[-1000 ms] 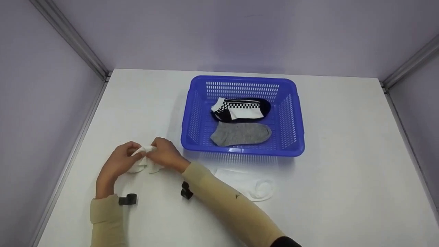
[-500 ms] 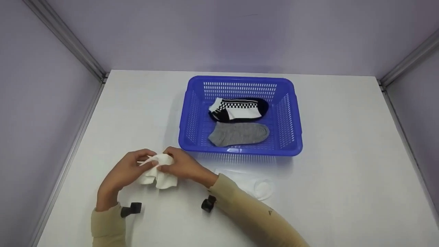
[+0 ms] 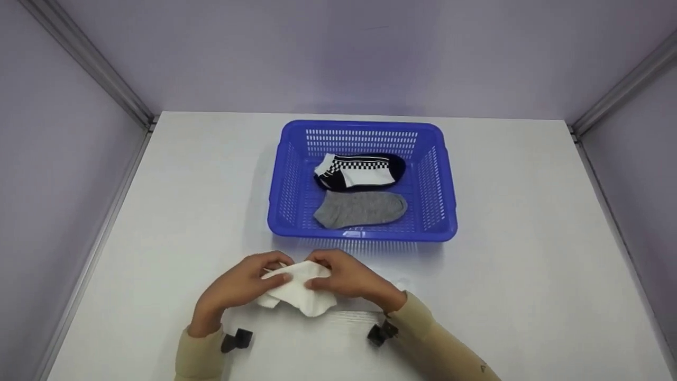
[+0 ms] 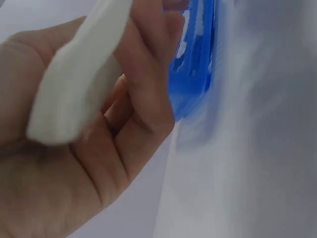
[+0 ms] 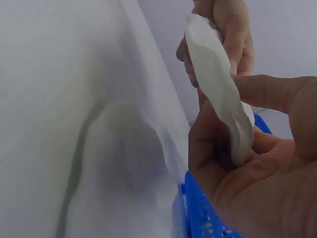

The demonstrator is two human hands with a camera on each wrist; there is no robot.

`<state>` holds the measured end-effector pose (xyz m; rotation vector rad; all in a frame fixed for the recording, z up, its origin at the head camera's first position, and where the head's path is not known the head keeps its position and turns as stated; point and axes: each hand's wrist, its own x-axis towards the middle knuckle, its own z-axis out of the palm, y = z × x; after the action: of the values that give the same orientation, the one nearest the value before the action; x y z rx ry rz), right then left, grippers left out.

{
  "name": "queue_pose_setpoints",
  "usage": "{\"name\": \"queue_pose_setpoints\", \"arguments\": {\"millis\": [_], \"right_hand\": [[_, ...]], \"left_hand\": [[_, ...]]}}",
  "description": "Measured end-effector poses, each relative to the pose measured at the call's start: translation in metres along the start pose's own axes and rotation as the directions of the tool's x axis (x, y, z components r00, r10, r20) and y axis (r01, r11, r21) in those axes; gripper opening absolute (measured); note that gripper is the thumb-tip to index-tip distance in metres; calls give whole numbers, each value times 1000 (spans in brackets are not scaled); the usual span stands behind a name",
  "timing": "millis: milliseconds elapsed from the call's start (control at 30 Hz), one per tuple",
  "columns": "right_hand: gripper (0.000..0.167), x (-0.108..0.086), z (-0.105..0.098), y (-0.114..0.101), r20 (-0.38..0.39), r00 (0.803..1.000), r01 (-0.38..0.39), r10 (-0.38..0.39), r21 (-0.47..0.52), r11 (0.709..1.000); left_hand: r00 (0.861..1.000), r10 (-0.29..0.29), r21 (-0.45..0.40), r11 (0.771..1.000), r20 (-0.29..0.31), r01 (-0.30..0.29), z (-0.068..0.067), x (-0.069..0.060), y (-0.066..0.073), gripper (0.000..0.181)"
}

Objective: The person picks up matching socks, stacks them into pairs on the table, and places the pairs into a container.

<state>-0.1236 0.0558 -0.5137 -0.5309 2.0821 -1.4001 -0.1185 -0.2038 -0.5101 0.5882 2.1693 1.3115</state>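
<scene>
Both hands hold a crumpled white sock (image 3: 309, 291) between them, just in front of the blue basket. My left hand (image 3: 243, 280) pinches its left part between thumb and fingers. On the other side, my right hand (image 3: 344, 275) grips the right part, thumb on top. In the left wrist view the sock (image 4: 79, 74) hangs across the palm. The right wrist view shows the sock (image 5: 215, 74) edge-on, reaching across to the other hand. Some of its folds are hidden by the fingers.
A blue basket (image 3: 362, 236) stands behind the hands. Inside lie a black-and-white checkered sock (image 3: 365, 172) and a grey sock (image 3: 362, 208). A flat white item (image 3: 403, 284), mostly hidden by the right hand, lies on the white table (image 3: 518, 238).
Both hands have moved right and nearer with the white sock, from left of the basket to in front of it. More of the sock shows now. The basket's contents have stayed as they were.
</scene>
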Motion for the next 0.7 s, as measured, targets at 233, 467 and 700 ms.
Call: {"name": "queue_pose_setpoints", "arguments": {"millis": [233,467,700], "right_hand": [[31,-43,-39,24,-104,993,-53,52,-8,999],[35,-74,-60,48,-262,956,-148,131,-49,988],[35,-98,-56,46,-411,903,-217,127,-179,960]], "left_hand": [[996,-7,-33,999,93,10,38,30,14,39],[996,-33,156,988,88,19,60,46,27,44],[995,-99,339,936,-17,99,75,45,36,51]]}}
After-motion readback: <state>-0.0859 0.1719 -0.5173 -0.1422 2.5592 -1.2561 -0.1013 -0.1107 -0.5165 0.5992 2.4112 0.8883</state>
